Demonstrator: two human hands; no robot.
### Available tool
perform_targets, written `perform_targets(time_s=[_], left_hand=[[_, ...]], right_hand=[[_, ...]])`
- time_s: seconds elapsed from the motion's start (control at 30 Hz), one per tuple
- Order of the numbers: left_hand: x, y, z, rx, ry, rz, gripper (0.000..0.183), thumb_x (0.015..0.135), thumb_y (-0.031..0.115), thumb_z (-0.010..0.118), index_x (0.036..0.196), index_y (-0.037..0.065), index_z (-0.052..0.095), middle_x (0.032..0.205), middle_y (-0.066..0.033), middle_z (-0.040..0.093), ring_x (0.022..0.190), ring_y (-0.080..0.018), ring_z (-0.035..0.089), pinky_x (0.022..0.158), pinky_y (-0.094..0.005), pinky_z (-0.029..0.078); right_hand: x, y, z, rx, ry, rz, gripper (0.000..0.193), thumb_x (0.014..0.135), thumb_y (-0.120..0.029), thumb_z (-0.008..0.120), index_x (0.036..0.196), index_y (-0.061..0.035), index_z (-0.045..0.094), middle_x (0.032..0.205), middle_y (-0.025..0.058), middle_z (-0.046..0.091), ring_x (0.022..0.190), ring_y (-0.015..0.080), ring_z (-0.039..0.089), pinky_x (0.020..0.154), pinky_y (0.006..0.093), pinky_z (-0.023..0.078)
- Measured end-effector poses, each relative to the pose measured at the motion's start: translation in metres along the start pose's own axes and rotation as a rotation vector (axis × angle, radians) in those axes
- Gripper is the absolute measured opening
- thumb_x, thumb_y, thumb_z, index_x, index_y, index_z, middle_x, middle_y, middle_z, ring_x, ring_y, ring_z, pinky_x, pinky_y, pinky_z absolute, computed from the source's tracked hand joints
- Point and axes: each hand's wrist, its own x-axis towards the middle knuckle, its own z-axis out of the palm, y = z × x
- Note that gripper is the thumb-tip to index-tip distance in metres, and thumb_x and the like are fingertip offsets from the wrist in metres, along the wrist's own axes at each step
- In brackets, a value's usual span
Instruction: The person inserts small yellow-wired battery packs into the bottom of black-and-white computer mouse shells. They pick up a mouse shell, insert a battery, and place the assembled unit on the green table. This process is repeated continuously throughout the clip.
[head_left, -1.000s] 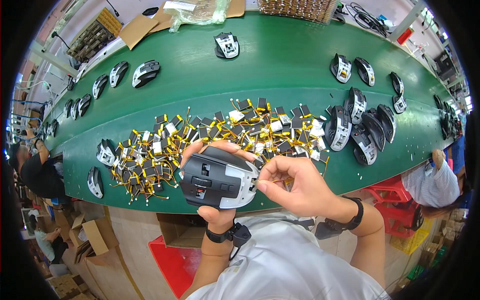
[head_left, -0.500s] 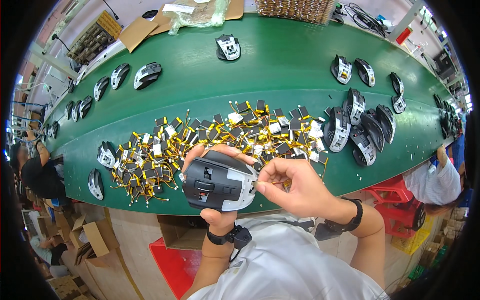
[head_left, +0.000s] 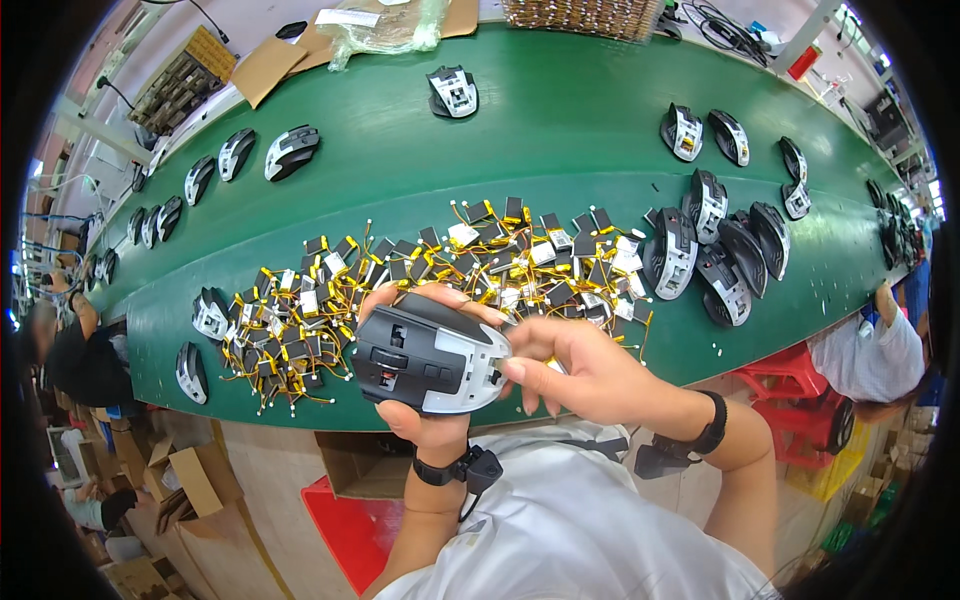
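A black computer mouse (head_left: 408,358) with a white inner plate rests in my left hand (head_left: 428,424), thumb on its near side and fingers around its far side. My right hand (head_left: 590,372) is at the mouse's white end, thumb and index finger pinched together at its edge. Whatever lies between those fingertips is hidden or too small to name. Just beyond the mouse spreads a heap of small battery packs (head_left: 300,345), black, silver and yellow, with thin wires and white plugs.
Similar mice cluster right of the heap, one a white-plated mouse (head_left: 672,255). A single mouse (head_left: 453,92) lies on the far side of the green bench (head_left: 560,110). Two others are at the heap's left end. A red stool (head_left: 345,530) stands below the bench edge. Co-workers sit at both sides.
Both hands and the mouse have shifted slightly left. My right thumb and index finger have moved in closer over the mouse's white end, its other fingers curling lower.
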Motion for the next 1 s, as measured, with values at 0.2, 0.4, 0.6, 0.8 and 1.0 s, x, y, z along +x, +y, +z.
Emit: perform_targets(time_s=[0.2, 0.4, 0.6, 0.8, 1.0], left_hand=[[0.002, 0.001, -0.001, 0.008, 0.001, 0.002, 0.093, 0.085, 0.077, 0.043, 0.142, 0.005, 0.027, 0.107, -0.022, 0.055, 0.076, -0.0362, 0.064, 0.063, -0.0425, 0.057], [-0.002, 0.007, 0.002, 0.086, 0.002, -0.03, 0.097, 0.083, 0.079, 0.044, 0.141, 0.004, 0.028, 0.106, -0.0211, 0.055, 0.076, -0.0332, 0.065, 0.064, -0.0412, 0.057], [-0.006, 0.005, 0.002, 0.223, -0.068, 0.012, 0.099, 0.078, 0.08, 0.053, 0.14, 0.007, 0.03, 0.106, -0.0189, 0.055, 0.084, -0.0316, 0.063, 0.073, -0.0419, 0.055], [0.011, 0.0, -0.005, 0.066, -0.081, 0.017, 0.094, 0.083, 0.078, 0.048, 0.141, 0.005, 0.03, 0.109, -0.0193, 0.054, 0.084, -0.033, 0.063, 0.073, -0.0431, 0.054], [0.016, -0.01, -0.022, -0.292, -0.07, -0.163, 0.09, 0.086, 0.07, 0.053, 0.143, 0.006, 0.028, 0.118, -0.0207, 0.055, 0.094, -0.0348, 0.066, 0.075, -0.0436, 0.058]], right_hand=[[0.003, 0.008, -0.005, 0.09, -0.163, 0.039, 0.026, 0.099, -0.025, 0.057, 0.103, 0.0006, 0.063, 0.088, 0.0052, 0.071, 0.075, 0.0079, 0.063, 0.063, 0.0237, 0.05], [0.003, 0.004, -0.005, 0.035, -0.193, 0.072, 0.023, 0.099, -0.02, 0.055, 0.101, 0.0013, 0.062, 0.089, 0.006, 0.072, 0.076, 0.0085, 0.062, 0.063, 0.0244, 0.05], [0.01, 0.003, -0.007, -0.032, -0.18, 0.088, 0.023, 0.098, -0.018, 0.053, 0.1, 0.0032, 0.061, 0.087, 0.0077, 0.071, 0.073, 0.01, 0.062, 0.06, 0.0258, 0.05], [0.012, 0.002, -0.008, 0.042, -0.099, 0.002, 0.02, 0.095, -0.013, 0.058, 0.107, 0.0036, 0.06, 0.091, 0.0082, 0.069, 0.077, 0.0104, 0.063, 0.064, 0.0251, 0.05], [-0.003, 0.018, -0.015, 0.29, 0.258, -0.353, 0.029, 0.09, -0.002, 0.067, 0.117, 0.0034, 0.057, 0.111, 0.0079, 0.063, 0.094, 0.0115, 0.061, 0.079, 0.0245, 0.051]])
